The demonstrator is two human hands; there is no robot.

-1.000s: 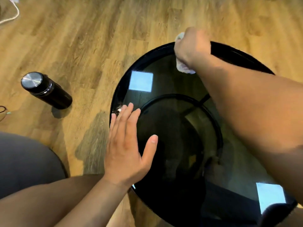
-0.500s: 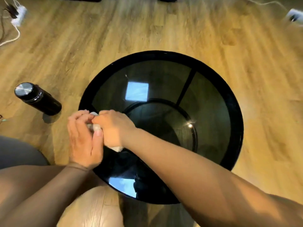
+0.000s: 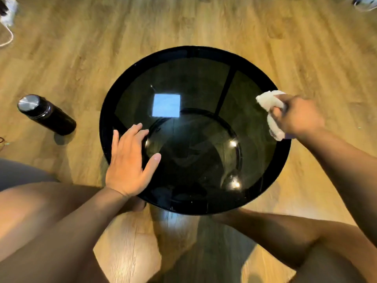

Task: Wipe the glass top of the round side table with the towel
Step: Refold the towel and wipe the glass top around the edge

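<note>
At the far left edge, one white power strip with its cable lies on the wooden floor. Below it, one black bottle with a silver cap stands on the floor, just beside the table and not touching it. In the middle there is one round side table with a dark glass top; one bright square reflection shows on the glass. The left hand lies flat on the left part of the glass, fingers spread and released, grasping nothing. Nothing else stands on the glass. At the right edge of the table, the right hand is clenched around one white towel. The towel comes out above and below the fingers, at the left side of the fist, over the right rim. Whether it presses on the glass I cannot tell. Two bare knees are at the bottom.
</note>
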